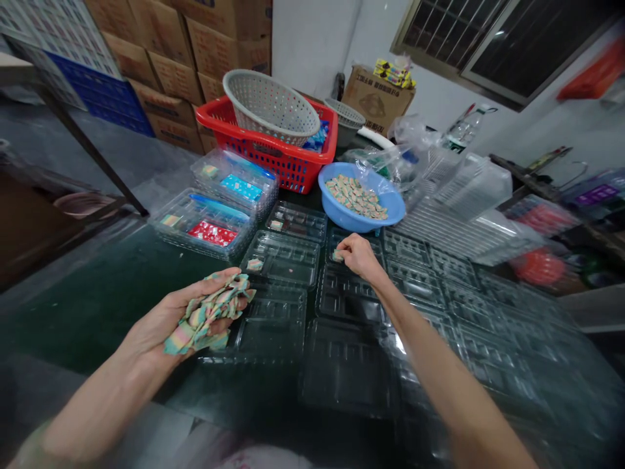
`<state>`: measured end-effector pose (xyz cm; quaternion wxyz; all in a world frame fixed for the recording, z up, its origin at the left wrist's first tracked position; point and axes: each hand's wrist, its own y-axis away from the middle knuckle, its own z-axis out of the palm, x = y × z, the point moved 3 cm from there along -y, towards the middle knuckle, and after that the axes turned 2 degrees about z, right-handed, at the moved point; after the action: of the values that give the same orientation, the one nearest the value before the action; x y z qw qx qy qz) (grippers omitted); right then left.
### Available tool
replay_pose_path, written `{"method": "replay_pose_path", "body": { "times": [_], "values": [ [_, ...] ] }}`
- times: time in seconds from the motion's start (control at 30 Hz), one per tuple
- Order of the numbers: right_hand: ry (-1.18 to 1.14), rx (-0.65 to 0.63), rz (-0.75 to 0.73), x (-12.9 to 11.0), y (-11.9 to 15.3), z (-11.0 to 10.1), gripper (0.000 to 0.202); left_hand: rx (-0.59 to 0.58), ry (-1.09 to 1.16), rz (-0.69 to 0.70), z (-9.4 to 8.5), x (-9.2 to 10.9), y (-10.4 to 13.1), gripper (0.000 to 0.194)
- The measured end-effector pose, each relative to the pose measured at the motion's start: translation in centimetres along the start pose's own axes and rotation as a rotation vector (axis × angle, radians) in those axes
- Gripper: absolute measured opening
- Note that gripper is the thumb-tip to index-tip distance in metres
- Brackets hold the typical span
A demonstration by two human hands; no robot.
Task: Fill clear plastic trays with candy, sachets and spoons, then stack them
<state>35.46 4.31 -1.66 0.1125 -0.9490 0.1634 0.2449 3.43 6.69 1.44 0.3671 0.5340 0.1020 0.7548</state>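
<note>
A heap of small striped pastel pieces (208, 317) lies in my left hand (176, 312), whose fingers curl up around it beside the left clear trays. My right hand (359, 255) pinches one striped piece (338, 255) over the upper left part of a clear compartment tray (378, 246), just in front of the blue bowl. That blue bowl (336, 213) holds many similar pieces. Single pieces sit in the left compartments of two trays: one piece (254, 264) in the nearer tray (293, 268), another (276, 225) in the tray behind it (310, 221).
Rows of clear trays (346, 365) spread to the right. Stacked filled trays (200, 228) stand at the left. Behind are a red basket (273, 156) with a grey colander (273, 104), a cardboard box (375, 101), and stacked clear plastic trays (454, 215) with plastic bags.
</note>
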Motion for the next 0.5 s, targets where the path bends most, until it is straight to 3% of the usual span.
{"method": "replay_pose_path", "body": {
  "times": [0.33,0.5],
  "values": [
    [0.286,0.056,0.019,-0.9,1.7,-0.6,0.019,-0.043,0.045,-0.013,-0.4,-0.3,-0.1,0.031],
    [0.389,-0.03,-0.045,-1.3,2.3,-0.9,0.022,-0.055,0.077,-0.009,-0.3,-0.3,-0.2,0.029]
  ]
}}
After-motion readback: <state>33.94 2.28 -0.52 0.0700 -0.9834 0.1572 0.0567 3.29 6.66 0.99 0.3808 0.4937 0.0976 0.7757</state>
